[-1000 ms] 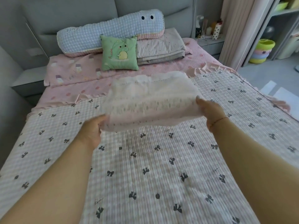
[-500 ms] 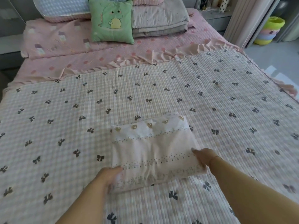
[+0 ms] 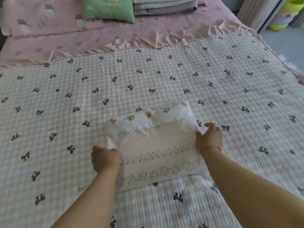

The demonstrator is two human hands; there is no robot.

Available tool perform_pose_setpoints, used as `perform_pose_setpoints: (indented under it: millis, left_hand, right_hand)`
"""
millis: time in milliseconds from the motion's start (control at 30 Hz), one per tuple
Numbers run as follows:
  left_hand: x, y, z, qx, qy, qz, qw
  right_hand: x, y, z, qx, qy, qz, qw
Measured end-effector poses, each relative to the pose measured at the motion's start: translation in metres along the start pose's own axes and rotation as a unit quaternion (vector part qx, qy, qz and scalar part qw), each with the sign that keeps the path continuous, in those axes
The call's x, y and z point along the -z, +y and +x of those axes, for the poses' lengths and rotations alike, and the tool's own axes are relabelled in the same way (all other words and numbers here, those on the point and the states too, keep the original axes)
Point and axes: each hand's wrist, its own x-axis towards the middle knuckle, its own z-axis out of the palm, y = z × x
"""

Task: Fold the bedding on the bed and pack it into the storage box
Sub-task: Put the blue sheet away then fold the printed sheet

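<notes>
Folded white cloth [image 3: 158, 145] lying flat on the quilt [image 3: 148, 83], lower centre of the frame. Row of heart-shaped buttons [image 3: 148, 114] along its far edge, dotted lines across the middle, leafy band along the near edge.

Left hand [image 3: 105, 157] at the cloth's left edge, fingers curled, pinching up a small corner of fabric. Right hand [image 3: 209, 137] at the right edge, fingers likewise curled on a bit of fabric; grip there partly hidden by the knuckles, so probably a pinch rather than a flat press. Thin red string [image 3: 211, 147] around the right wrist. Both forearms reaching in from the bottom of the frame.

Quilt ribbed, pale checked, scattered with dark bows, spread over most of the frame. Beyond it, across the upper part, pink sheet [image 3: 115, 35] with darker dots and a ruffled edge touching the quilt's far side. Green cushion [image 3: 110, 9] at the top centre, only its lower part in view. Just right of it, stack of folded grey bedding [image 3: 164, 5], resting on the pink sheet. Upper right corner: bit of grey floor, pale curtain [image 3: 256, 12], and a stack of coloured tubs [image 3: 286, 14], yellow-green on top. No storage box within the frame.
</notes>
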Motion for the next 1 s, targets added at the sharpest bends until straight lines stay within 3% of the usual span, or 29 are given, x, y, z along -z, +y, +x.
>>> perform_pose_setpoints:
  millis: [67,133,200,267,333,600,1000]
  left_hand:
    - [-0.006,0.011,-0.006,-0.173,0.055,0.11,0.977]
    - [-0.018,0.028,-0.015,-0.358,-0.001,0.199,0.912]
    - [-0.037,0.04,-0.012,-0.426,-0.077,0.26,0.863]
    - [-0.053,0.046,0.002,-0.428,-0.114,0.305,0.843]
    - [-0.065,0.047,0.02,-0.405,-0.129,0.335,0.841]
    - [-0.086,0.031,0.069,-0.217,-0.137,0.287,0.923]
    - [-0.107,0.028,0.078,-0.232,-0.091,0.293,0.923]
  right_hand:
    - [-0.012,-0.005,-0.004,0.111,0.023,-0.111,0.987]
    - [-0.029,-0.018,-0.013,0.272,-0.049,-0.196,0.941]
    - [-0.052,-0.03,-0.018,0.372,-0.147,-0.265,0.877]
    - [-0.075,-0.035,-0.011,0.393,-0.194,-0.306,0.845]
    - [-0.09,-0.039,0.009,0.369,-0.202,-0.324,0.847]
    - [-0.102,-0.012,0.069,0.145,-0.17,-0.278,0.934]
    - [-0.115,-0.008,0.08,0.128,-0.179,-0.256,0.941]
